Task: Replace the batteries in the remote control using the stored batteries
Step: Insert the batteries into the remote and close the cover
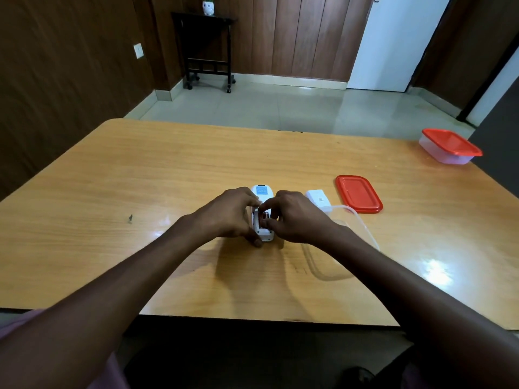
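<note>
The white remote control (262,213) lay face down near the middle of the wooden worktop (140,178), its battery bay open and facing up. The left hand (229,213) held it steady, its grip closed around the remote's left edge with the thumb tucked under the near end. The right hand (295,216) worked at the bay itself, finger and thumb pinched together on a reddish battery (264,219) sitting in the compartment. Whether that cell was going in or coming out could not be told from this view.

Just right of the right hand lay a small white piece (317,198) (most likely the remote's back cover, though that was a guess). Beside it sat a clear open container (355,223), partly hidden by the right forearm, and its contents could not be seen. A red lid (359,194) rested flat a little farther out, and a second container with a red lid on it (449,146) stood well apart at the far right corner.

The step in hand looked like seating or freeing a cell in the bay. The next move would call for matching the battery's ends to the contacts, pressing against the spring while the left hand kept the remote from sliding, then fitting the cover.
</note>
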A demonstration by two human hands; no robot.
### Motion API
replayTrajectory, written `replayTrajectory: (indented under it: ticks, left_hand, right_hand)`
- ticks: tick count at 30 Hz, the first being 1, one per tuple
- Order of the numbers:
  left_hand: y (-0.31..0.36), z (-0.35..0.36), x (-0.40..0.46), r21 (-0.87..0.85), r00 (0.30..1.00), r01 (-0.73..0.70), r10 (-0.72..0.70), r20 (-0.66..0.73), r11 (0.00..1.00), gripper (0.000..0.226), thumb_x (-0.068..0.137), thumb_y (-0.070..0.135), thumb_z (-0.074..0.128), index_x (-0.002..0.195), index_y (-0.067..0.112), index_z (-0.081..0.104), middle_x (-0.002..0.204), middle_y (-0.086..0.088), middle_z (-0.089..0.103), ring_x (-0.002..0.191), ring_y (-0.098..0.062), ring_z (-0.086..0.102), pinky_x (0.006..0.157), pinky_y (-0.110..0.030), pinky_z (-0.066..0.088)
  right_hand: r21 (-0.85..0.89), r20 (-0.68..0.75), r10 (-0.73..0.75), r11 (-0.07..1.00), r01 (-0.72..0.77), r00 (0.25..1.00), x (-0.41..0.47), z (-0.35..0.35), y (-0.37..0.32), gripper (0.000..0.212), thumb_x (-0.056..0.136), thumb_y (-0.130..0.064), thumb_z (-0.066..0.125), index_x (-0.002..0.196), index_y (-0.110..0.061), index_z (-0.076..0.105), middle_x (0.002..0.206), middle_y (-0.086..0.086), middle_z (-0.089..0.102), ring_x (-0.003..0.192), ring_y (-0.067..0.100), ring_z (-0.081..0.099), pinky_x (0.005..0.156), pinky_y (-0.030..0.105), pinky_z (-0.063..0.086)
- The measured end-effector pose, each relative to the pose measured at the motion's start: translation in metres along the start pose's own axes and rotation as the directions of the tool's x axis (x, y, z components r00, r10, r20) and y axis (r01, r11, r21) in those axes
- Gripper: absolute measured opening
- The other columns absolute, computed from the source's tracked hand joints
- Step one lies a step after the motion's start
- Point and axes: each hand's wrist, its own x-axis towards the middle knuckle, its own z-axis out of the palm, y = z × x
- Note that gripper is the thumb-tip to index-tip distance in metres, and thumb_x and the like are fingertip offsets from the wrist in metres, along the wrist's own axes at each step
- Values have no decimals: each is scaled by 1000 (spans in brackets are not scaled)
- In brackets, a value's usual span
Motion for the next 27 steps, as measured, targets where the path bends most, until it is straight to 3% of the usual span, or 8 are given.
replayTrajectory:
  ticks: [3,5,8,11,15,20,23,27]
  left_hand:
    - [1,1,1,-2,1000,9,-9,0,1000,88,46,46,96,128,31,66,133,13,52,99,-6,46,80,-24,40]
    - [1,1,1,14,1000,29,-29,-4,999,99,46,47,97,135,25,61,139,12,50,110,-8,49,85,-22,39]
    - [0,1,1,-2,999,51,-51,-1,999,106,44,45,98,139,20,58,142,11,49,122,-12,51,91,-22,41]
    - [2,0,-1,-5,998,55,-55,1,998,106,45,43,98,140,20,57,143,10,48,122,-12,50,92,-22,42]
    - [5,-2,-6,-20,999,51,-51,7,998,103,50,43,97,141,18,55,144,10,46,116,-10,50,95,-25,44]
    - [9,-5,-12,-7,998,46,-46,33,999,104,56,43,95,146,17,50,149,8,41,127,-15,48,104,-31,43]
    - [8,-4,-14,-16,997,56,-56,47,998,105,57,44,94,148,20,47,150,7,36,130,-14,45,107,-33,42]
    - [8,-4,-14,3,996,74,-74,44,997,106,57,46,94,148,23,46,134,3,47,127,-17,47,104,-33,44]
  right_hand:
    - [-11,10,-5,1000,5,1000,1,-2,-2,23,91,-24,63,107,-19,78,84,0,59,87,24,62,78,45,54]
    - [-60,35,-7,998,9,999,1,-2,-3,23,91,-25,59,98,-17,80,81,4,57,83,27,62,72,45,53]
    - [-144,69,-5,989,15,998,-1,0,-3,25,96,-30,54,90,-19,76,80,2,52,85,32,63,64,36,40]
    - [-164,90,-19,986,33,996,-3,-2,1,27,99,-33,50,105,-27,76,83,-2,50,93,29,62,67,35,35]
    - [-177,-15,-28,984,25,999,-12,-4,9,35,96,-29,53,128,-29,69,104,1,68,101,22,65,75,35,47]
    - [-358,-253,47,924,-138,966,-7,-18,28,33,92,-23,57,121,-15,69,116,7,67,104,31,65,79,38,53]
    - [-454,-209,184,852,-261,961,-3,-20,38,34,90,-25,56,118,-9,65,119,12,63,100,38,65,76,38,49]
    - [-413,-145,298,848,-332,943,3,-16,45,27,87,-19,56,111,-8,61,114,14,59,94,39,65,66,36,39]
